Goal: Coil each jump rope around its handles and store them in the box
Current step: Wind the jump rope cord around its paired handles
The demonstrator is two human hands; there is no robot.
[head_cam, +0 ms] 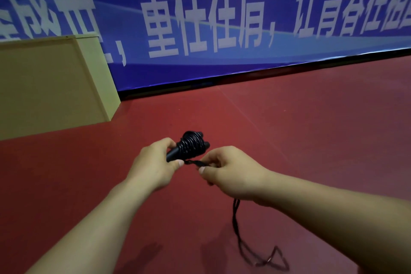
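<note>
Handles (pixel 175 152): black pair, bundled, gripped in left hand (pixel 153 162), held above red floor (pixel 311 118). Rope (pixel 192 143): mostly coiled round handles; loose tail trailing below right hand (pixel 231 173) down to floor. Right hand: pinching rope just beside handles. Step: winding, apparently near its end. Next: further turns, tail kept taut, end tucked. Box: not identifiable; tan cabinet (pixel 44 87) well left of handles.

Both bare forearms reach fwd from the bottom edge, converging toward centre. Left hand (pixel 155 162), back up, has fingers and thumb curled round the wrapped handles (pixel 189 145). Right hand (pixel 231 171) sits just beside it, thumb and fingers pinching the rope (pixel 195 163), w/ the slack hanging down below the wrist.
</note>
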